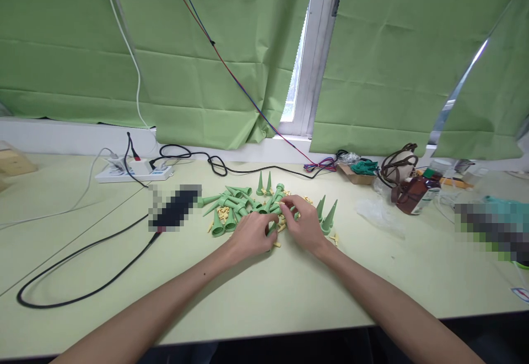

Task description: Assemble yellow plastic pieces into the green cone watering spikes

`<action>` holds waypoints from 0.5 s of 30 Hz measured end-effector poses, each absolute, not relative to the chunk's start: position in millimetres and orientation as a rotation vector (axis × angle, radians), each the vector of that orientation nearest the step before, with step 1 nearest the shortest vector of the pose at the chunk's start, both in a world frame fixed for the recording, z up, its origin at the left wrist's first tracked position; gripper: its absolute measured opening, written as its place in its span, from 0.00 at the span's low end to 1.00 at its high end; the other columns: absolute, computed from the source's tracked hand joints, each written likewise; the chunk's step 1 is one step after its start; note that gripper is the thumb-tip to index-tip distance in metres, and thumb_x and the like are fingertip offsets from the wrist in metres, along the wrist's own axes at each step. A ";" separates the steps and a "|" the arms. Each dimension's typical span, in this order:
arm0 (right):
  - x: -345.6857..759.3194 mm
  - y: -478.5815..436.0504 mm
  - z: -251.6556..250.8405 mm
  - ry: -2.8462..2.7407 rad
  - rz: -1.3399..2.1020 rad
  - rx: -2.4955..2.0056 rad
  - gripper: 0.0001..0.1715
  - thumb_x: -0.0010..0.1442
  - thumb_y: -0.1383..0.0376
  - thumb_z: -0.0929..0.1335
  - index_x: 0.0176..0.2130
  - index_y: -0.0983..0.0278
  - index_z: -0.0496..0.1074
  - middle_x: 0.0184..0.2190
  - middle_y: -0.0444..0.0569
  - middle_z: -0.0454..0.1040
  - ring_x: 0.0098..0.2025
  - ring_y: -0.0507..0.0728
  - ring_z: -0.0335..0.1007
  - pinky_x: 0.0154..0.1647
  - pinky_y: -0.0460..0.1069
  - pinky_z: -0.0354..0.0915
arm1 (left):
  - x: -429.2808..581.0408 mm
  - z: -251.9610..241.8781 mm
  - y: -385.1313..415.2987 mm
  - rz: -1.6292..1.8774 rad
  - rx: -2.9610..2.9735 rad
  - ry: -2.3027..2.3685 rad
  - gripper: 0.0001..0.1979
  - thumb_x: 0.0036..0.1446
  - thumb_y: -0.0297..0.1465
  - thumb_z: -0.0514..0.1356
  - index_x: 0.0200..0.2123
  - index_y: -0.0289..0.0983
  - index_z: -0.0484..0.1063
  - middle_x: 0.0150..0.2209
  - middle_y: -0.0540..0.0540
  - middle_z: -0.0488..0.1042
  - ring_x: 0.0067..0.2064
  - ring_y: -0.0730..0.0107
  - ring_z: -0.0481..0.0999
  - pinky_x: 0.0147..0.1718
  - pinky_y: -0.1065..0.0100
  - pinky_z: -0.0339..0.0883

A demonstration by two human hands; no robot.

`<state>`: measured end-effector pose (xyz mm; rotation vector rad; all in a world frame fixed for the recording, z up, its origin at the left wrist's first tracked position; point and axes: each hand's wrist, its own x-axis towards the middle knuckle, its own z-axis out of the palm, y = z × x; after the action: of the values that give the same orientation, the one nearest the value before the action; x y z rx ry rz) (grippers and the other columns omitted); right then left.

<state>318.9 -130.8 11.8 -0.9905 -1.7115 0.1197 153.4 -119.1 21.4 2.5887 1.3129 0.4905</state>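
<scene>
A pile of green plastic cone spikes (pixel 237 204) lies on the table in front of me. Small yellow plastic pieces (pixel 223 213) are scattered among them. At the near side of the pile, my left hand (pixel 253 235) is closed round a green cone spike (pixel 271 228), mostly hidden by the fingers. My right hand (pixel 305 225) pinches a small yellow piece (pixel 281 204) between thumb and forefinger, just above the pile. Upright green spikes (pixel 329 218) stand beyond the right hand, and two more (pixel 260 184) stand at the back.
A blurred dark device (pixel 176 208) with a black cable lies left of the pile. Behind it is a white power strip (pixel 134 173). To the right are a clear plastic bag (pixel 380 215), a brown bottle (pixel 418 192) and a small cardboard box (pixel 356 175).
</scene>
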 end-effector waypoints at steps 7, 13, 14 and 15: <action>318.4 -131.9 13.9 -1.709 0.139 -1.000 0.08 0.67 0.66 0.63 0.39 0.63 0.71 0.34 0.50 0.76 0.34 0.55 0.72 0.33 0.49 0.69 | 152.1 18.3 -116.5 0.708 2.519 1.288 0.12 0.60 0.31 0.53 0.45 0.42 0.73 0.21 0.52 0.71 0.23 0.68 0.69 0.25 0.68 0.52; 319.0 -131.8 13.7 -1.717 0.147 -1.006 0.08 0.67 0.65 0.63 0.40 0.62 0.71 0.35 0.50 0.76 0.35 0.56 0.72 0.33 0.49 0.70 | 151.5 16.4 -112.0 0.936 2.338 1.248 0.20 0.64 0.35 0.53 0.58 0.39 0.61 0.29 0.51 0.74 0.28 0.68 0.72 0.29 0.69 0.59; 318.9 -131.9 13.6 -1.718 0.149 -1.003 0.08 0.67 0.65 0.62 0.40 0.62 0.71 0.35 0.50 0.76 0.35 0.56 0.72 0.33 0.49 0.69 | 151.6 16.3 -111.4 0.964 2.306 1.249 0.21 0.64 0.35 0.53 0.59 0.39 0.59 0.30 0.51 0.74 0.28 0.68 0.72 0.29 0.69 0.60; 318.9 -132.0 13.7 -1.718 0.149 -0.998 0.08 0.67 0.65 0.62 0.40 0.62 0.71 0.35 0.50 0.76 0.35 0.56 0.72 0.33 0.49 0.69 | 151.6 16.3 -111.0 0.989 2.277 1.251 0.22 0.64 0.35 0.52 0.60 0.39 0.58 0.32 0.50 0.75 0.28 0.68 0.72 0.29 0.69 0.60</action>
<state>318.9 -132.0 13.7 -0.9984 -1.7180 0.1492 151.6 -111.0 16.3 2.2769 1.2508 0.9886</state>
